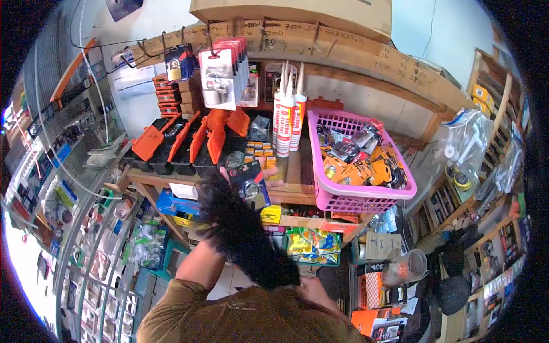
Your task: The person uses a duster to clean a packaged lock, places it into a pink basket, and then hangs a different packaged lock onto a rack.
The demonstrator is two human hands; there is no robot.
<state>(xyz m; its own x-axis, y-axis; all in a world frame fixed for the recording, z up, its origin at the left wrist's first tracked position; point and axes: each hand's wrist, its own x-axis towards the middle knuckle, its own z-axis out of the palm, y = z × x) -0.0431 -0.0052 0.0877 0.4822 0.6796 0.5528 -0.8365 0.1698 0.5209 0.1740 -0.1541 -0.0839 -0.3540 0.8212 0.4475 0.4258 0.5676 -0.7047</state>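
My left hand (270, 176) holds a carded padlock (250, 187) in front of the shelf, with fingers showing past the card's right edge. A black fluffy duster (246, 240) slants across my view and hides my left wrist and part of that hand. At the duster's lower end, close to my body, is my right hand (309, 284), closed around that end; its fingers are mostly hidden. Just beyond the padlock lie small yellow boxes (260, 151) and black bins with orange lids (214, 137).
A pink basket (360, 197) full of carded goods stands at right on the wooden shelf. White sealant tubes (290, 126) stand upright beside it. Carded padlocks (220, 80) hang from hooks above. Below are bagged goods (313, 246); a clear plastic tub (405, 267) is lower right.
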